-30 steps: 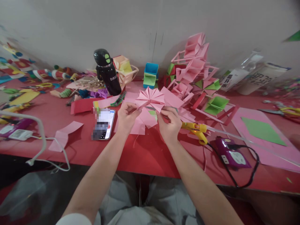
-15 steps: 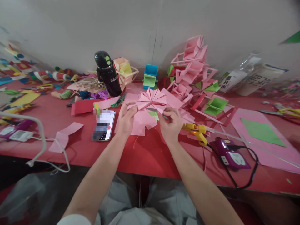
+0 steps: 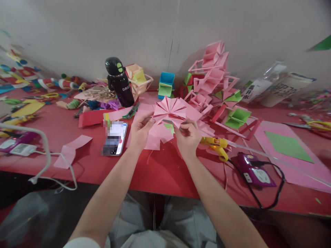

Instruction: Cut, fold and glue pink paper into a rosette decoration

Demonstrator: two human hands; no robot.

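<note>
A pink folded paper fan (image 3: 170, 109), its pleats spread in a round, is held up over the red table. My left hand (image 3: 141, 130) pinches its left edge between thumb and fingers. At the lower right edge, my right hand (image 3: 188, 137) is closed on the same fan. A small grey sliver shows just below the fan's middle; I cannot make out what it is. Beneath the hands lie pink paper sheets (image 3: 152, 139) and a bit of green paper (image 3: 169, 128). A yellow glue gun (image 3: 216, 144) rests just right of my right hand.
A phone (image 3: 117, 139) lies left of my left hand, with a black bottle (image 3: 120, 82) behind it. Pink paper models (image 3: 213, 81) are stacked at the back right. A purple power socket (image 3: 256, 170) with a black cord sits at the right, near scissors (image 3: 317, 125).
The pink fan has tilted towards me and shifted slightly right, so more of its pleated face shows. My left fingers have moved a little; both hands stay on the fan.
</note>
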